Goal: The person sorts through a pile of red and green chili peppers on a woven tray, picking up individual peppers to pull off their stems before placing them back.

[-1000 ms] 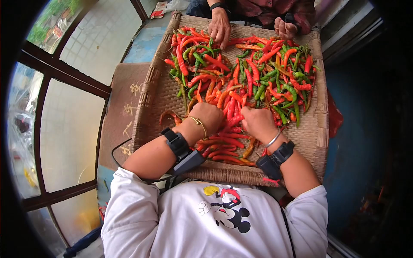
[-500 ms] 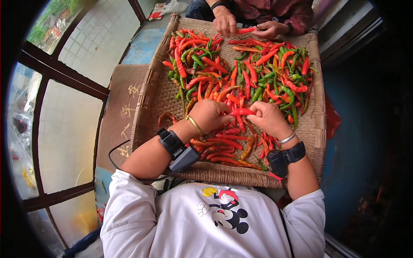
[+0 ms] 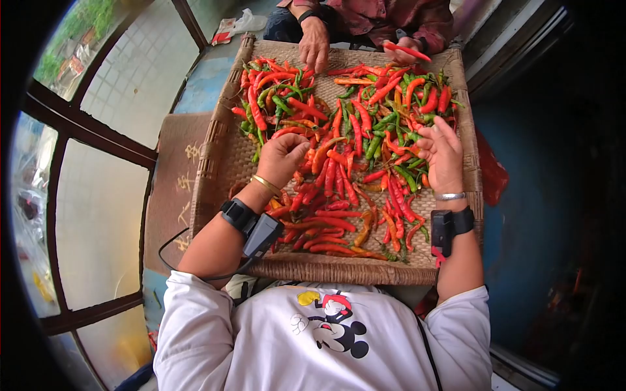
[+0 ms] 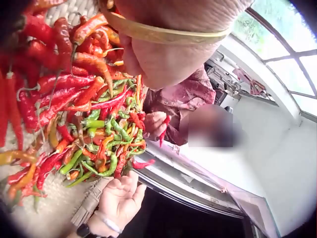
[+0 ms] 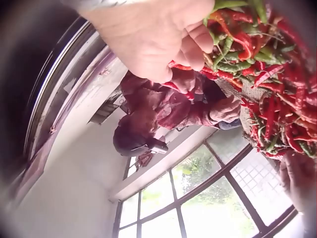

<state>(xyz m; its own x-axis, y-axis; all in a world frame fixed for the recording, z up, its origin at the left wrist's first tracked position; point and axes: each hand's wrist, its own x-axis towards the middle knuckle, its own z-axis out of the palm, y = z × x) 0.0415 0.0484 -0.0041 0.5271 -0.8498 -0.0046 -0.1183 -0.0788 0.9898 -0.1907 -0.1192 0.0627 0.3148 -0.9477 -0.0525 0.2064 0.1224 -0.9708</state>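
My left hand (image 3: pixel 287 155) is over the left part of the chili peppers in the woven tray (image 3: pixel 215 153), its fingers bent in and its thumb near the index finger. I cannot tell whether something small sits between those fingertips. My right hand (image 3: pixel 443 155) is lifted at the tray's right side, fingers loosely spread and holding nothing. Beside it lies a heap of red and green chili peppers (image 3: pixel 381 140); in the right wrist view the palm (image 5: pixel 143 39) shows bare. Red chili peppers (image 3: pixel 326 228) lie in rows at the tray's near edge.
Across the tray another person reaches one hand (image 3: pixel 314 47) to the left heap and grips a red chili pepper (image 3: pixel 407 51) with the other. Framed windows (image 3: pixel 98 195) stand at the left; a brown board with writing (image 3: pixel 171 176) lies beside the tray.
Half a second ago both my hands held a red chili pepper between them; they have since parted, left hand leftward, right hand rightward and opened. The other person's hands have moved apart too.
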